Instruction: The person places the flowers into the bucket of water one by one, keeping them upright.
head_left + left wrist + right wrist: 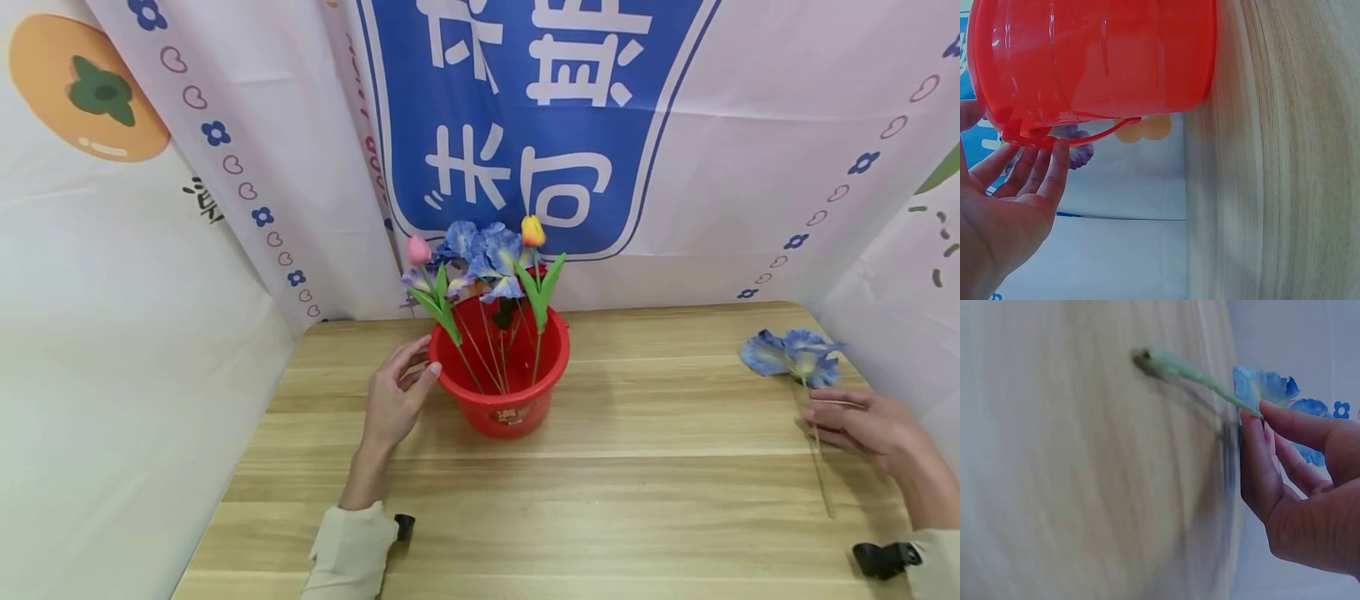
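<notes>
A red plastic bucket (pixel 506 414) stands upright on the table with several artificial flowers in it. Against its left side is my left hand (pixel 397 396), holding the rim with the thumb at the top edge and the fingertips under the lip, by the red handle (pixel 1100 132). At the right, my right hand (pixel 862 425) pinches the thin green stem (pixel 1194 374) of a blue artificial iris (pixel 806 358) between thumb and fingers. The bloom points away from me, and the stem's lower end hangs close over the wood.
Inside the bucket are blue irises (pixel 483 250), a pink tulip (pixel 418 250) and a yellow-red tulip (pixel 533 232) with green leaves. The wood-grain table (pixel 637 500) meets a printed cloth (pixel 720 200) at the back. White cloth walls border both sides.
</notes>
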{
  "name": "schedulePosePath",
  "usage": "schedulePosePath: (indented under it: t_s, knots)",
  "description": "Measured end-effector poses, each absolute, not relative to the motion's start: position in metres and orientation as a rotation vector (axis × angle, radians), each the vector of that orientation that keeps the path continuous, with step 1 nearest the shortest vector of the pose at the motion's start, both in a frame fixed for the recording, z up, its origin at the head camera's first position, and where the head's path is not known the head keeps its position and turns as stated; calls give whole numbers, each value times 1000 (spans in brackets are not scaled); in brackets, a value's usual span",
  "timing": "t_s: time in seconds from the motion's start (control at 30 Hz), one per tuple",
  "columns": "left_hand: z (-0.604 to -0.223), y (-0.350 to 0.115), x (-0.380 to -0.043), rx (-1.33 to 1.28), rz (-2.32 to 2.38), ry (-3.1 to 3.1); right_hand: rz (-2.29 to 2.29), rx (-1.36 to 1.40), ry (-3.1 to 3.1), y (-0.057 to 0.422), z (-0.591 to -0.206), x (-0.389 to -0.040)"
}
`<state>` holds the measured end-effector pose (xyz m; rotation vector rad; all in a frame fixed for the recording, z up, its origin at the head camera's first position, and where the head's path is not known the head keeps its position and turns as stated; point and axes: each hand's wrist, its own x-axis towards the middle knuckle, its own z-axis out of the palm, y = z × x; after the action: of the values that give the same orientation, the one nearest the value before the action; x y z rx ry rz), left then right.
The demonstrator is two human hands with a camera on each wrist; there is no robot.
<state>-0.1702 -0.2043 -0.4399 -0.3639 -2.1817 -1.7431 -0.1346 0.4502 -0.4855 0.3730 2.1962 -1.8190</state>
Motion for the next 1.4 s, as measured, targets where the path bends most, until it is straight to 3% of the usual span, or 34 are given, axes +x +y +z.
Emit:
schedulePosePath:
  t_s: [0.6,1.4]
  knots:
    - [-440,-203,-172,-363,-1744,-2180,-2320,-10,2079,362,-446,-136]
    - [-440,-202,-171,-356,-1782,-2142,-2641,-168,1923,223,-386,-166]
